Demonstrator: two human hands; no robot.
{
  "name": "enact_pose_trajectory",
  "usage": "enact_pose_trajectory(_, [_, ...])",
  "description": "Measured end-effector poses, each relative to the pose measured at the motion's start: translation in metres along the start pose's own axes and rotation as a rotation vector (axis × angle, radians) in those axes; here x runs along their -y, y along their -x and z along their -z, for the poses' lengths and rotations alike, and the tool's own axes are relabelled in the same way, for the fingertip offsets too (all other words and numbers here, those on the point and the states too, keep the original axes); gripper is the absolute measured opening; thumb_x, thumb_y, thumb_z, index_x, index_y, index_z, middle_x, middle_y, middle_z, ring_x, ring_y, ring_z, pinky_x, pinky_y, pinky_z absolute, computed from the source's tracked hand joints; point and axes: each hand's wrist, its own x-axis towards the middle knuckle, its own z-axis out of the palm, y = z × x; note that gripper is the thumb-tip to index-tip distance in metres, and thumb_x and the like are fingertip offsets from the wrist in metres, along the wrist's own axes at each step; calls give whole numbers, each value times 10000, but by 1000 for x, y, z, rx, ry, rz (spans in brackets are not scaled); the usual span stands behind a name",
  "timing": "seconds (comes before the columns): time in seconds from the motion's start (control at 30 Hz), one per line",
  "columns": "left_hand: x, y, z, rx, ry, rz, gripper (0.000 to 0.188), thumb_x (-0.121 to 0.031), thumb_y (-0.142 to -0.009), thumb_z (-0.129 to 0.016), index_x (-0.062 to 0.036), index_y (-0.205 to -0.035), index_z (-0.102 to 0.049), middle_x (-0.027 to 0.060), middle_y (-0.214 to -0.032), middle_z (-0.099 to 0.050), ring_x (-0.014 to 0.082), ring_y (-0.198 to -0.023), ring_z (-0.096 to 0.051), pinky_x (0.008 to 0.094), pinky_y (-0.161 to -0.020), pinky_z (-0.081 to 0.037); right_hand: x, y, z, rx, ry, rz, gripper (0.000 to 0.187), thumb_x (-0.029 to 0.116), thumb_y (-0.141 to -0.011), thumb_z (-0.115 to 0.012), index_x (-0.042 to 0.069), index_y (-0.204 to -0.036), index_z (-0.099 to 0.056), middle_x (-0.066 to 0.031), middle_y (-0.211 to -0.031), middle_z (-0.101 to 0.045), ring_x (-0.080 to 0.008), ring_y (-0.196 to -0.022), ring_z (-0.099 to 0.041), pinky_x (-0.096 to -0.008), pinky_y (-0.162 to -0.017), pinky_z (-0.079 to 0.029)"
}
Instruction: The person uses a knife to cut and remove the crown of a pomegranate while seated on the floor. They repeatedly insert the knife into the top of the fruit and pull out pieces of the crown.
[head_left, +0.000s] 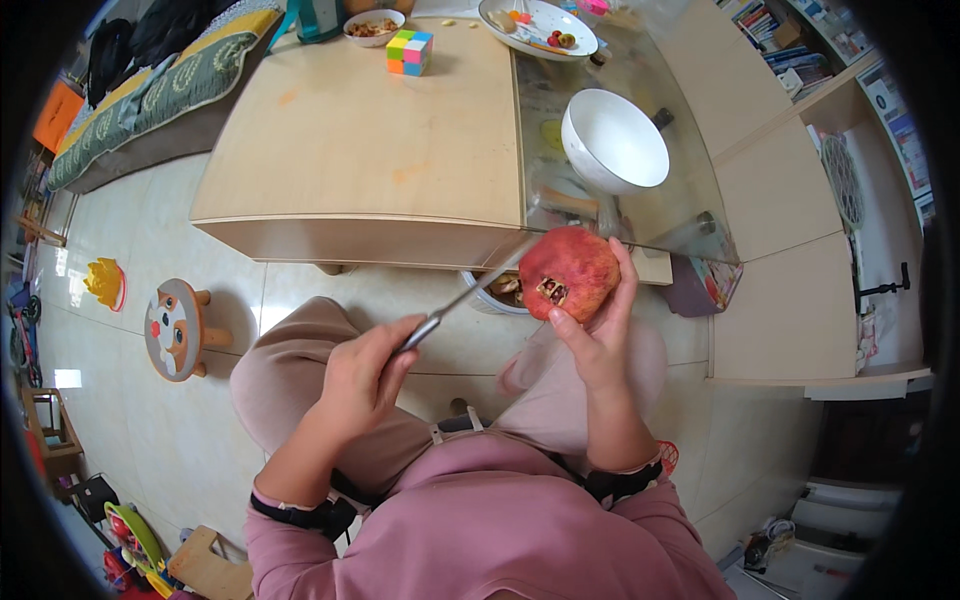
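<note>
A large red pomegranate (pixel 585 265) rests in my right hand (pixel 603 345), its dried crown turned up toward me. The fingers wrap its right side and the thumb presses near the crown. My left hand (pixel 365 375) is closed round the handle of a knife (pixel 468 297). Its blade slants up and right to the pomegranate's left side; whether the edge touches or cuts the skin, I cannot tell. Both hands are above my lap, just before the table's front edge. Below the blade, partly hidden, stands a small bin (pixel 490 303) with scraps in it.
On the glass part of the table (pixel 350 150) stand a white bowl (pixel 615 140) and a plate (pixel 500 30) with small items. A colourful puzzle cube (pixel 409 52) and a bowl of food (pixel 373 38) sit farther back. A dog-face stool (pixel 172 330) stands left; shelves (pixel 780 200) flank the right.
</note>
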Motion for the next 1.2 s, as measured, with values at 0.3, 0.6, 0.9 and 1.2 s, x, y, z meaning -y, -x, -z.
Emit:
enact_pose_trajectory(0.3, [-29,25,20,153,-317,-120,487,-60,-863,-735,-42,-1336,-621,71,-785,-632,261,-603,-620,380,-520,-501,-9,4,5,-20,41,93,941,30,-780,-802,77,-1542,-252,-160,-1497,-364,-284,-1379,-456,-445,-1152,-413])
enact_pose_trajectory(0.6, [-37,20,17,164,-275,-90,473,-49,-879,-717,-34,-1340,-614,95,-769,-626,283,-599,-616,401,-523,-496,-5,5,8,-47,-36,70,942,59,-811,-814,81,-1559,-242,-150,-1489,-382,-280,-1378,-456,-439,-1156,-405])
enact_pose_trajectory(0.9, [-38,18,21,147,-199,-76,465,-22,-893,-689,-52,-1351,-611,113,-752,-621,300,-607,-609,407,-544,-484,-1,3,7,-83,-274,-76,905,130,-870,-792,102,-1587,-242,-139,-1479,-420,-256,-1361,-460,-408,-1158,-384])
enact_pose_trajectory(1.2, [-40,15,30,164,-273,-90,457,-49,-896,-699,-57,-1347,-623,103,-760,-632,288,-597,-616,399,-528,-492,2,0,6,-40,-181,-26,952,124,-834,-813,76,-1585,-230,-159,-1483,-404,-269,-1362,-465,-428,-1149,-410])
